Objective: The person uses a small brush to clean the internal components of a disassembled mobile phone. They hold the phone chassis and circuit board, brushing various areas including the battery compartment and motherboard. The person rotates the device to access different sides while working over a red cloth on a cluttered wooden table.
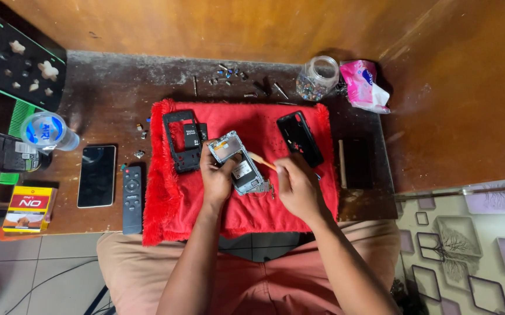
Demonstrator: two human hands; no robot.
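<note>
On the wooden bench [106, 93], left to right: one capped water bottle [48, 130], one dark phone [96, 175], one remote [131, 198], one red cloth [241, 210] carrying one black frame [178, 146] and one black back cover [300, 138]. Left hand [216, 178] fingers grip the opened phone chassis [239, 164] mid-cloth; right hand [297, 186] fingers pinch a wooden stick [260, 159]. One glass jar [318, 77] holds small parts. Tiled floor below.
</note>
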